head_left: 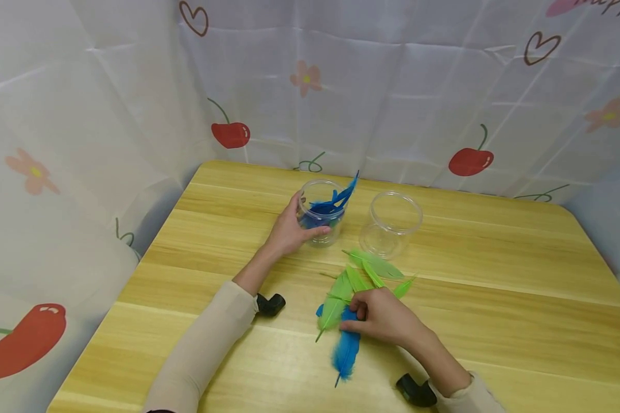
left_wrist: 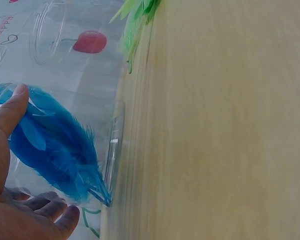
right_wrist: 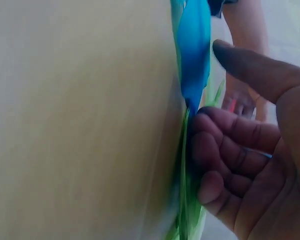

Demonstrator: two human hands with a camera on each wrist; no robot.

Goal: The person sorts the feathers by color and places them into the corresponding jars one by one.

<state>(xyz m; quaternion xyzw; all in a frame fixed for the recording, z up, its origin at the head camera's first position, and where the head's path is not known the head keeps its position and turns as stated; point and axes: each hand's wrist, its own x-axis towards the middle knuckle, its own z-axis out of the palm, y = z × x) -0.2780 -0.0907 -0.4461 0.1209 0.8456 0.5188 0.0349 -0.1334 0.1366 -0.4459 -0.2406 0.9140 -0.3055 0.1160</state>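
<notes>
My left hand (head_left: pixel 288 229) grips a clear plastic jar (head_left: pixel 321 240), thumb on one side and fingers round the other. Several blue feathers (left_wrist: pixel 60 145) stand inside it, one poking above the rim. Low over the table, my right hand (head_left: pixel 384 315) is at a loose blue feather (head_left: pixel 347 350). The right wrist view shows its fingers (right_wrist: pixel 207 150) bent against the feathers, while the thumb stands apart from them. Several green feathers (head_left: pixel 336 301) lie spread around and under that hand. A bit of another blue feather shows beneath a green one.
A second clear jar (head_left: pixel 384 244) stands right of the held one, behind the green feathers. The wooden table (head_left: pixel 496 298) reaches back to a white printed curtain (head_left: pixel 392 103). A black device (head_left: pixel 271 305) sits at the left wrist, another (head_left: pixel 415 391) at the right.
</notes>
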